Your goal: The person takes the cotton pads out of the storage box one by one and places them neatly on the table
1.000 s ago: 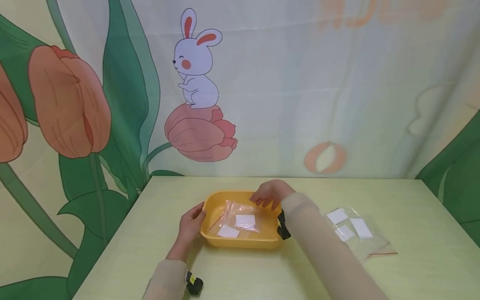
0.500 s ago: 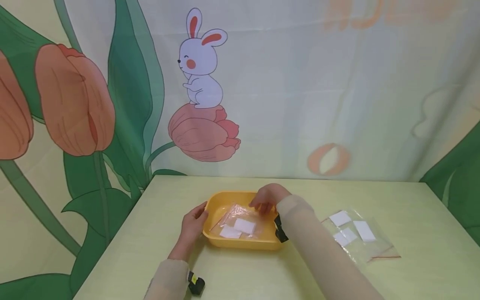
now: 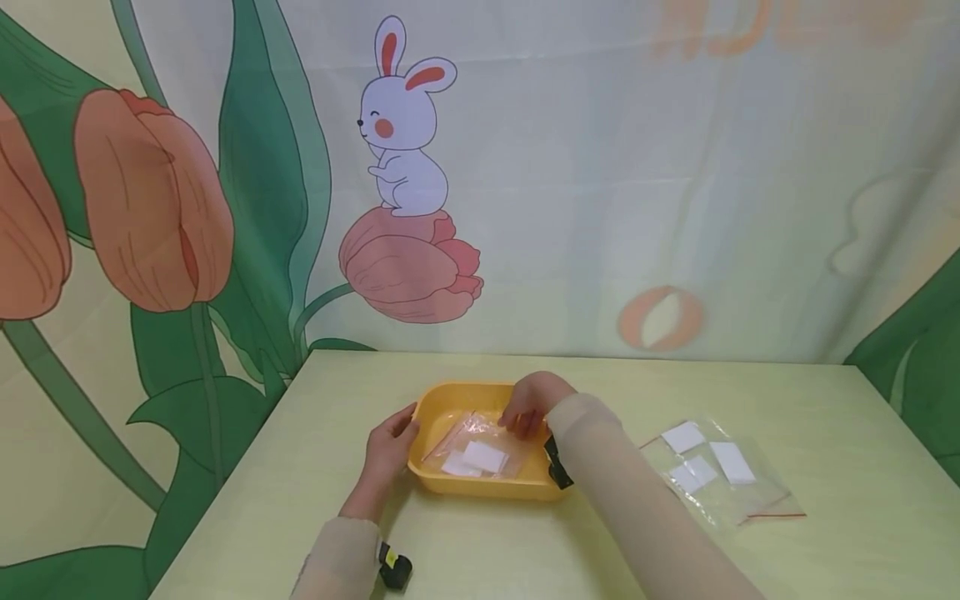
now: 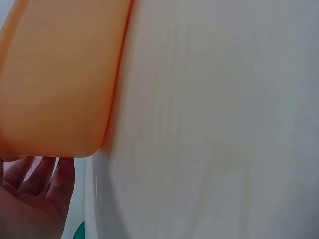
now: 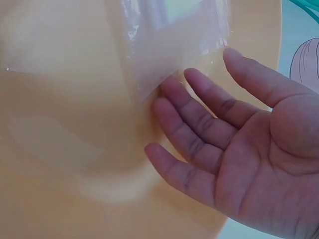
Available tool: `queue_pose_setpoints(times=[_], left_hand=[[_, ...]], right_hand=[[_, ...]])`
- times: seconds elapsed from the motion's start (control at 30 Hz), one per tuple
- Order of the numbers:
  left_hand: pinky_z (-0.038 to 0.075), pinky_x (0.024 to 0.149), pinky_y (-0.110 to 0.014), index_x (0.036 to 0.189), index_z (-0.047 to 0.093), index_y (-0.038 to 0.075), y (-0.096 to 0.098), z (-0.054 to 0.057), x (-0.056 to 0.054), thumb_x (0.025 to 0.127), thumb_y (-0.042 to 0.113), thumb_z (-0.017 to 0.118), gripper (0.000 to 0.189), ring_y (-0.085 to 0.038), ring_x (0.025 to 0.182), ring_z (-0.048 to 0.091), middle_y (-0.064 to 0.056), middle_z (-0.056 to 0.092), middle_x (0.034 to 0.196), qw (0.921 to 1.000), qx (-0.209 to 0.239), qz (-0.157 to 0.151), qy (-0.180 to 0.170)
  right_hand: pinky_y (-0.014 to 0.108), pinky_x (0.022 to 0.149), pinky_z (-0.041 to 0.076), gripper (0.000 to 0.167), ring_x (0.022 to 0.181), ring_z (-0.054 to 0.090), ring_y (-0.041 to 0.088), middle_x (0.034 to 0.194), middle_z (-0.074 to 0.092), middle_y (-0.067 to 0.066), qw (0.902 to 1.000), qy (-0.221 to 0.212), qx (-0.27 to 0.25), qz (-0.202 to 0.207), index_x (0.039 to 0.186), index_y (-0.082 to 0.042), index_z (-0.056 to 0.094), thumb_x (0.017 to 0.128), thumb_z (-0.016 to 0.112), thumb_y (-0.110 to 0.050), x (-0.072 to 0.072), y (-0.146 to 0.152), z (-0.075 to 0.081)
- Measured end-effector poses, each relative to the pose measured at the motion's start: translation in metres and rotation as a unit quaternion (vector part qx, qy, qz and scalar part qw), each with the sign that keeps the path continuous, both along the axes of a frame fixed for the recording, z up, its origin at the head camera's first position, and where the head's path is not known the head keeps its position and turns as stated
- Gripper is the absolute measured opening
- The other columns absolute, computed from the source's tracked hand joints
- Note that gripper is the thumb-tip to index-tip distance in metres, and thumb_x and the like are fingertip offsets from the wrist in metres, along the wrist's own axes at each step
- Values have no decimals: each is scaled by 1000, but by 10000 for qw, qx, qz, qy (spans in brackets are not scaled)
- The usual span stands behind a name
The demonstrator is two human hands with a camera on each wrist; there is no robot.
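A yellow plastic tray [image 3: 491,487] sits on the table, and my left hand [image 3: 386,454] grips its left end. In the left wrist view the fingers [image 4: 62,181] of that hand lie against the tray's end. Inside the tray is a clear zip bag [image 3: 468,429] with a red seal line; two white rectangular pieces [image 3: 485,457] show there, partly overlapping. My right hand [image 3: 536,404] reaches into the tray's right half. In the right wrist view its fingers are loosely bent and spread, with fingertips at the edge of the clear plastic [image 5: 172,45], not pinching it.
To the right of the tray, a larger clear zip bag [image 3: 750,496] with a red seal lies flat with several white pieces [image 3: 731,462] in it. The pale table [image 3: 465,550] ends at a printed curtain [image 3: 555,208] behind.
My right hand has lowered further into the tray. One white piece has shifted left and now overlaps the other. The left hand stays at the tray's end; the head view has shifted slightly.
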State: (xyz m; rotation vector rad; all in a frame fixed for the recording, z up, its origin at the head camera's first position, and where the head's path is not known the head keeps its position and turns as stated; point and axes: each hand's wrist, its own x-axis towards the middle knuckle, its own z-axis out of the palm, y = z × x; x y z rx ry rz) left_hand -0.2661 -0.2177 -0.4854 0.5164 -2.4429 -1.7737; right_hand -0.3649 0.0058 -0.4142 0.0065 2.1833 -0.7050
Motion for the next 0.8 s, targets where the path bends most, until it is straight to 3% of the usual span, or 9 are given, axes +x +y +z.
queue_pose_setpoints(times=[0.13,0.27,0.43,0.6,0.8], left_hand=[[43,120,-50,150,50,4,0,-2,-1,106,15,49,45,-41,145,46,-25,51,153,10000,11,-8,-8],[44,120,-50,150,50,4,-1,-3,-1,107,15,49,45,-41,145,47,-25,51,153,10000,45,-32,4],[44,120,-50,149,51,4,-1,-3,-1,106,14,49,44,-41,144,47,-25,52,152,10000,50,-26,8],[43,121,-50,150,50,5,-1,-2,-1,107,16,49,45,-40,145,46,-24,51,154,10000,63,-29,-49],[44,119,-51,149,51,3,-3,-2,0,106,14,50,44,-41,143,48,-26,52,151,10000,-9,-73,64]], right_hand=[[39,100,55,25,99,67,20,103,76,7,9988,-122,118,460,106,-7,76,92,73,-28,0,-1,0],[33,86,55,20,88,61,16,89,69,2,9964,-173,229,798,94,-7,74,93,72,-26,0,-3,1],[30,82,53,17,80,57,14,78,63,0,9948,-385,302,889,83,-9,71,93,73,-23,-4,-6,-2],[32,81,54,14,80,57,16,79,63,2,9967,-280,232,731,83,-9,73,91,75,-20,-5,-8,-4],[34,81,60,14,91,62,24,92,71,8,9999,85,-1,113,90,-7,77,86,81,-20,-3,-8,-7]])
